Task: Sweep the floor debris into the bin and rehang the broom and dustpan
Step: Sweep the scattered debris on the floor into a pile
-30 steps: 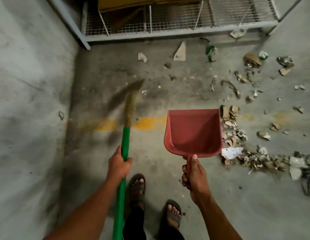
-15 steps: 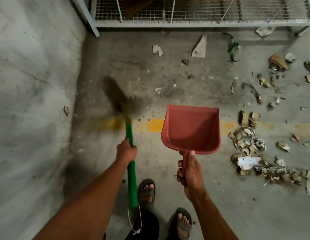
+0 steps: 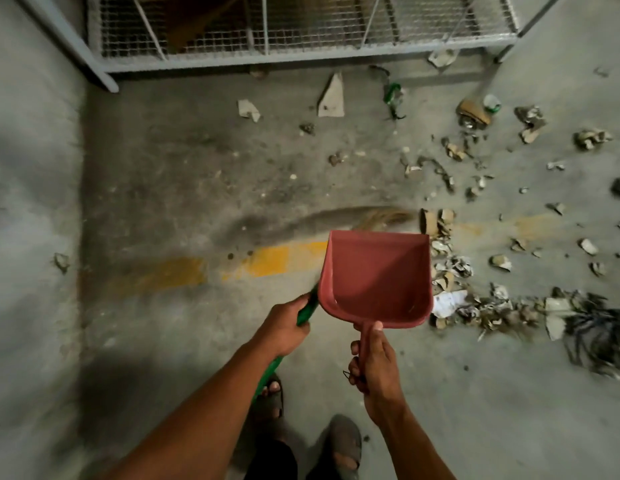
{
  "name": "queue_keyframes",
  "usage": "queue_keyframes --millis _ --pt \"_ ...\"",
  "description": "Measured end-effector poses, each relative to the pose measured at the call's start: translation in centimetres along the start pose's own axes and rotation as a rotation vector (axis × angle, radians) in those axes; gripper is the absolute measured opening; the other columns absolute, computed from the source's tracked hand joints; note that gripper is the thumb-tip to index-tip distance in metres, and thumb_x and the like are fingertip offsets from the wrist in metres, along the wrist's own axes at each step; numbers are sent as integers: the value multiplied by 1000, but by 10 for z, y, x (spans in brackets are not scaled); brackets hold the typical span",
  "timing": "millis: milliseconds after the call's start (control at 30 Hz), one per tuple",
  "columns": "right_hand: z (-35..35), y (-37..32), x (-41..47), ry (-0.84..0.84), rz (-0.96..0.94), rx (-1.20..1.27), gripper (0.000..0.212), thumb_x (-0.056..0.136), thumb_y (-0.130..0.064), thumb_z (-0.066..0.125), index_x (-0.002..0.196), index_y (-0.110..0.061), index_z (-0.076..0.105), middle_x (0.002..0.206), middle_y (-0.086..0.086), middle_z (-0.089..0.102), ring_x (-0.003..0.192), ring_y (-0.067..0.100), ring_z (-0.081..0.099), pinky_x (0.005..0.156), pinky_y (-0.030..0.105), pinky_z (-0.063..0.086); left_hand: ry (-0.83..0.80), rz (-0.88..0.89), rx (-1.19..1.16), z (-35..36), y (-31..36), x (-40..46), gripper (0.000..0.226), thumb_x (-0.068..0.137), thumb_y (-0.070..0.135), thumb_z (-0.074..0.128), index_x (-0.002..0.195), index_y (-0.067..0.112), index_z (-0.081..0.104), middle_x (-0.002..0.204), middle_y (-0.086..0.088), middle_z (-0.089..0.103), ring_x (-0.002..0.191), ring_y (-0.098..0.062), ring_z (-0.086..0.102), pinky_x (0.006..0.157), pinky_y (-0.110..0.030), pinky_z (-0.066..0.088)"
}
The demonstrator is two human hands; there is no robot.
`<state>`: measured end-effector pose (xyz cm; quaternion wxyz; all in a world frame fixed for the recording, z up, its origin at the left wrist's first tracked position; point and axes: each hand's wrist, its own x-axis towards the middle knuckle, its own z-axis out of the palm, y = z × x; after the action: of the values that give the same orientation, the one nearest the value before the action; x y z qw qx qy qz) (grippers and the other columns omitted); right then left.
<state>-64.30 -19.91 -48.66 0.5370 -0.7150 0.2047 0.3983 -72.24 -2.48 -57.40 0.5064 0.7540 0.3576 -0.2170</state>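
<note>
My left hand [image 3: 284,327] grips the green handle of the broom [image 3: 306,311]. Its straw bristles [image 3: 384,216] show blurred beyond the dustpan's far edge, near the debris; the shaft between is hidden behind the pan. My right hand [image 3: 372,362] holds the handle of the red dustpan [image 3: 374,275], which hangs empty above the floor. A pile of paper and cardboard debris [image 3: 454,271] lies just right of the pan. More scraps [image 3: 474,112] are scattered toward the far right.
A grey concrete wall [image 3: 31,202] runs along the left. A wire-mesh metal rack [image 3: 301,32] stands at the back. A worn yellow line [image 3: 267,261] crosses the floor. A dark tangle of cords [image 3: 599,334] lies at the right. My sandalled feet [image 3: 343,445] stand below.
The broom head has swung from the left side of the floor to the right, now behind the dustpan near the debris. The dustpan has stayed almost still in my right hand.
</note>
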Motion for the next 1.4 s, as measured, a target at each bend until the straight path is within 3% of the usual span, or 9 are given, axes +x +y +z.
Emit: queue_keyframes --millis 100,200,267,400,533,667,767,1233,1400 --pt "-10 -9 -3 7 5 35 55 106 -60 39 120 -13 65 81 7 55 48 13 42 41 23 33 133 -48 -29 -4 -5 -15 77 96 16 67 162 36 33 146 1 61 96 -13 72 77 -14 52" --pt "-19 -15 -1 23 9 84 55 108 -57 37 120 -10 63 83 10 52 47 12 41 39 21 32 257 -126 31 -3 -7 -19 78 97 21 68 164 31 30 152 -3 56 119 -21 68 101 -24 52" --pt "-28 -16 7 45 18 102 55 108 -56 36 120 -9 62 80 8 51 46 11 41 39 21 31 275 -200 72 4 -6 -9 77 97 24 66 165 28 29 149 -9 59 121 -26 68 103 -31 52" --pt "-57 -16 31 67 27 133 54 109 -55 35 114 -9 61 76 5 50 48 13 40 41 22 31 166 -284 128 31 20 18 75 98 25 61 165 25 29 148 -15 59 124 -32 65 105 -36 53" --pt "-99 -16 56 113 -19 149 54 109 -56 35 115 -9 61 77 5 50 49 13 39 50 27 28 22 -220 171 82 66 40 72 96 24 60 163 27 32 144 -18 60 123 -34 65 103 -34 53" --pt "-143 -24 68 143 -14 126 55 109 -57 35 115 -10 61 78 6 50 48 13 40 45 25 32 -163 -119 183 120 112 53 75 93 20 60 162 32 34 148 -14 58 123 -30 65 102 -27 51" --pt "-162 -37 67 137 -14 129 54 107 -59 36 113 -12 62 79 7 50 47 12 40 43 24 32 -189 -71 172 123 137 48 78 91 17 61 162 35 34 148 -9 59 118 -24 68 97 -26 54" --pt "-124 -168 -20 -97 -41 123 57 109 -57 37 115 -4 59 74 2 50 45 12 37 46 21 28 117 -203 130 -45 216 -69 84 91 21 66 165 27 27 149 -7 59 107 -24 68 83 -22 49" --pt "-105 -222 -62 -185 -111 54 48 111 -55 34 111 -15 60 73 0 48 44 11 37 43 19 26 180 -210 149 -106 250 -109 78 87 17 66 160 24 39 122 -13 71 90 -25 66 74 -23 46"
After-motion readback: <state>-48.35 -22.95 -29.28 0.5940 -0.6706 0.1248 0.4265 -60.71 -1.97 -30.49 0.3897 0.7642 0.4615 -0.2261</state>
